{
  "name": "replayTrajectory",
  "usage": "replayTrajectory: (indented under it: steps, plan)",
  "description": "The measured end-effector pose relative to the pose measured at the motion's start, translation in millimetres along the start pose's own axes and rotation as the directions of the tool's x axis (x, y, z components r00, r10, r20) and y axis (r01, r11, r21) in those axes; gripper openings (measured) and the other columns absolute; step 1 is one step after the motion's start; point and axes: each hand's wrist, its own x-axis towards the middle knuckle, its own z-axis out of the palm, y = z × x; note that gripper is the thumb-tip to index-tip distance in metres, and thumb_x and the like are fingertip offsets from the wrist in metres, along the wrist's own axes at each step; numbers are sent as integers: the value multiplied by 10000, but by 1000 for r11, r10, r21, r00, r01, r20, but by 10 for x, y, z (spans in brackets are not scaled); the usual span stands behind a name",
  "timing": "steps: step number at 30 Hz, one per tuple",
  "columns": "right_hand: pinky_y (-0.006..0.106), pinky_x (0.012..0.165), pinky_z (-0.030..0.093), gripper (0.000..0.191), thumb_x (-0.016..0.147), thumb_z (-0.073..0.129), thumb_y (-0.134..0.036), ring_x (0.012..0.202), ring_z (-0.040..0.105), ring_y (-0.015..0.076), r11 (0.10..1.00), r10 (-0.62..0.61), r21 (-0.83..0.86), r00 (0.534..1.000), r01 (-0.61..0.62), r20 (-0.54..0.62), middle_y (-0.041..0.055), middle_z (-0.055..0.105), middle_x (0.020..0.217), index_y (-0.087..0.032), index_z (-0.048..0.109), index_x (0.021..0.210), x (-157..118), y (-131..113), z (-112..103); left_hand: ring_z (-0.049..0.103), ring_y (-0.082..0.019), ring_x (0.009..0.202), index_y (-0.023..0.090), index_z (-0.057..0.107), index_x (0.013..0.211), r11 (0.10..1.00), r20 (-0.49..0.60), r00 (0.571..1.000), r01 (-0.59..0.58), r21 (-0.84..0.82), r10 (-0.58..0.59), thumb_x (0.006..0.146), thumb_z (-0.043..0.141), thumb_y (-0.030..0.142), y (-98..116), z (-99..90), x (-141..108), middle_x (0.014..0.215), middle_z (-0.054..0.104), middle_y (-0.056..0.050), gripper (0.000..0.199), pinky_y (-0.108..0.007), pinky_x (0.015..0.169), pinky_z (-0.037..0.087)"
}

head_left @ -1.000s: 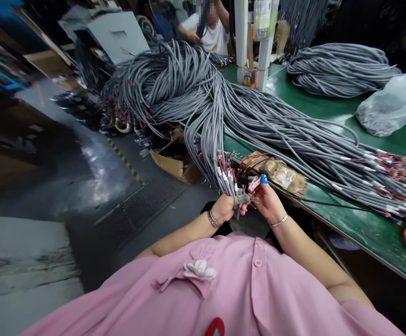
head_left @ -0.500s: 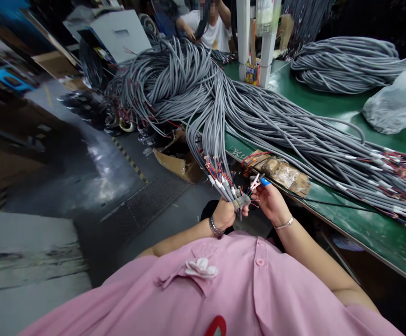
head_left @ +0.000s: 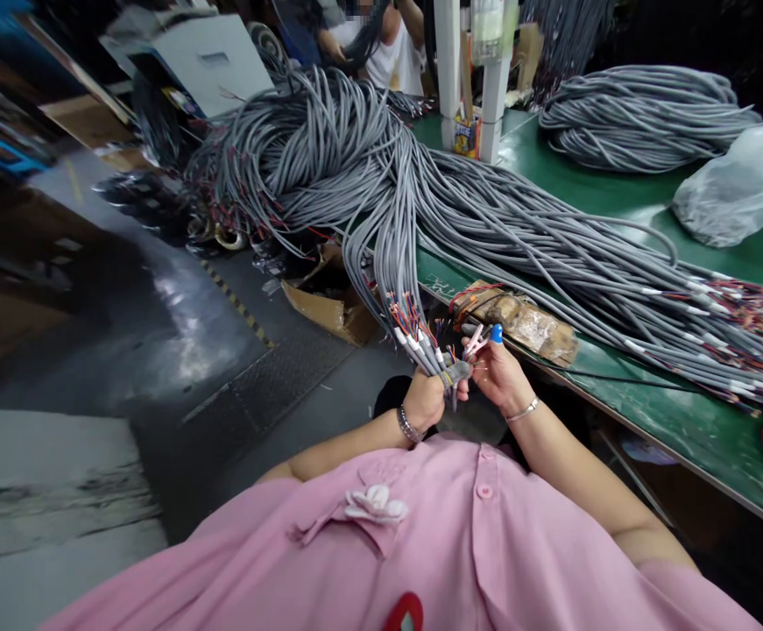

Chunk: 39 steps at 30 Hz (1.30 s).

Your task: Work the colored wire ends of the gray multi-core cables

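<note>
My left hand (head_left: 424, 400) is closed around a bundle of grey cable ends (head_left: 428, 355). White bands ring these ends, and thin coloured wires with bare copper tips fan out of them. One cable end (head_left: 456, 374) points across towards my right hand (head_left: 498, 379). That hand pinches a small pale pink tool with two crossed arms (head_left: 476, 342), whose exact kind I cannot make out. A blue cover (head_left: 497, 333) sits on one of its fingertips. The tool is close to the thin wires; whether it touches them is unclear.
A large heap of grey cables (head_left: 328, 140) spreads over the green bench (head_left: 670, 456). A taped brown block (head_left: 532, 329) lies at the bench edge. Further back are a coiled cable bundle (head_left: 644, 118), a plastic bag (head_left: 736, 188) and white posts (head_left: 447, 79). Another person (head_left: 391, 57) is behind.
My right hand, with the pink tool, has come slightly left and closer to the left hand. The left hand keeps its hold on the cables. The whole view has shifted a little.
</note>
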Motion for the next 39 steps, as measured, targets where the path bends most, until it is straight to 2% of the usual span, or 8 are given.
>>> replayTrajectory:
  steps: [3,5,9,16,23,29,34,39]
  plan:
    - [282,506,435,602,755,471,-762,556,515,141,978,-184,-122,979,172,-93,38,591,682,-195,663,812,-25,36,-8,605,-128,522,131,651,737,1000,23,1000,-8,-7,8,673,721,387,0,-13,0,582,637,-22,273,-232,483,494]
    - [277,543,445,590,771,466,-747,603,533,142,964,-239,-147,965,222,-110,45,611,728,-196,673,814,-38,57,-15,605,-131,520,127,653,741,1000,36,999,-9,-9,10,676,720,383,0,-20,1,581,636,-25,272,-235,481,493]
    - [306,508,437,611,749,463,-772,540,514,152,994,-98,-50,995,96,-36,38,602,700,-209,660,880,-22,64,-10,602,-134,514,123,653,737,1000,18,1000,3,6,-3,657,734,391,-9,-20,3,564,627,-25,292,-243,487,498]
    - [282,532,444,509,693,643,-682,596,536,149,987,-97,106,979,117,-180,44,653,770,-197,624,847,57,57,30,594,-126,507,121,646,731,1000,24,999,-26,-5,27,682,720,356,-37,-24,2,542,611,-14,251,-236,489,497]
    - [251,525,452,447,731,641,-638,612,560,129,959,-53,274,995,74,-81,22,666,789,-200,637,823,29,109,-44,591,-120,499,124,637,701,1000,7,1000,-23,20,23,671,722,367,-36,-26,-16,558,621,-12,259,-240,496,501]
    - [246,546,474,463,773,582,-646,637,570,122,965,-16,263,999,5,42,30,674,856,-199,658,870,-75,46,-52,591,-117,504,128,640,701,999,29,998,-53,-1,53,681,723,339,-43,-74,-96,561,619,-9,227,-230,488,495]
    - [202,534,457,299,780,683,-460,633,555,97,980,-111,161,993,115,-39,14,660,813,-179,668,881,-112,-28,-6,588,-118,503,129,638,682,998,-26,997,-68,-14,68,670,729,341,-16,-44,-85,552,613,-7,231,-228,481,484]
    - [215,527,461,388,778,647,-549,611,556,105,985,-162,50,984,165,-70,25,654,767,-169,665,852,-43,16,-71,563,-111,467,120,633,658,998,-44,998,-48,-49,46,638,742,340,37,0,-6,528,600,-8,247,-225,454,459]
